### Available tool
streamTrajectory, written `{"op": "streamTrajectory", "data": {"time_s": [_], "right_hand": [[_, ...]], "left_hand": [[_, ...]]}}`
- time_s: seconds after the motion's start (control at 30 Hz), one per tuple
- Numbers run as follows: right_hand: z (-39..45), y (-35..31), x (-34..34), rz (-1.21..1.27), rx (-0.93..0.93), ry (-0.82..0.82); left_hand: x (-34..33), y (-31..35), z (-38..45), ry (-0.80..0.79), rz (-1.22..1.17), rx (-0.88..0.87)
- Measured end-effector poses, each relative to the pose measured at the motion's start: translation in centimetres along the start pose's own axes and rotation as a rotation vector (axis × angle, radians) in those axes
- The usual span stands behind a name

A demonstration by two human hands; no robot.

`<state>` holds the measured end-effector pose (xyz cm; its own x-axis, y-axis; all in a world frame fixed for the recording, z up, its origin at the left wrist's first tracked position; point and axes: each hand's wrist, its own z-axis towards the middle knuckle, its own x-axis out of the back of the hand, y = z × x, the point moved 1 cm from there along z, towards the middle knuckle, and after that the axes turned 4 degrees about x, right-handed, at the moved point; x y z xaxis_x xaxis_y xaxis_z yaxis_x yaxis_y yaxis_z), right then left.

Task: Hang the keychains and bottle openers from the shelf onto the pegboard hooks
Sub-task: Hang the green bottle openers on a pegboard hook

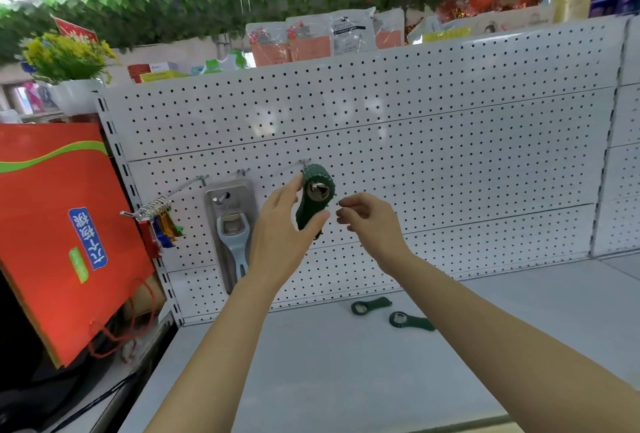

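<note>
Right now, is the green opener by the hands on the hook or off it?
On, it seems: the green opener hangs with its top at the hook. The left hand touches it; the right hand is apart.

White pegboard (415, 141) with black dot grid, dark green bottle openers (314, 197) (silver metal centres), pale blue opener in clear pack (232, 235), red bag (59, 224) with green stripe, grey shelf (346, 380).
</note>
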<state>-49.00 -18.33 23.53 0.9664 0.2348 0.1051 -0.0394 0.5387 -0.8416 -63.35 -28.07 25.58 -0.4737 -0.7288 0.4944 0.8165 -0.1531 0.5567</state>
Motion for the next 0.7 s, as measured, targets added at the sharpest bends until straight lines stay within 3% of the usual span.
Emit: {"op": "streamTrajectory", "data": {"time_s": [0.13,0.3,0.47,0.7], "right_hand": [[-0.1,2.5,3.4,-0.391,0.113,0.026],[-1.3,8.0,7.9,-0.805,0.1,-0.055],[-3.1,13.1,10.4,-0.952,0.038,-0.173],[-5.0,19.0,11.3,-1.029,-0.043,-0.334]], "left_hand": [[-1.2,-1.9,-3.1,0.105,0.039,0.123],[-5.4,-4.5,-11.0,0.234,0.05,0.192],[-11.4,-6.8,-14.8,-0.088,0.152,0.288],[-19.2,-9.6,-14.0,-0.451,0.359,0.35]]}}
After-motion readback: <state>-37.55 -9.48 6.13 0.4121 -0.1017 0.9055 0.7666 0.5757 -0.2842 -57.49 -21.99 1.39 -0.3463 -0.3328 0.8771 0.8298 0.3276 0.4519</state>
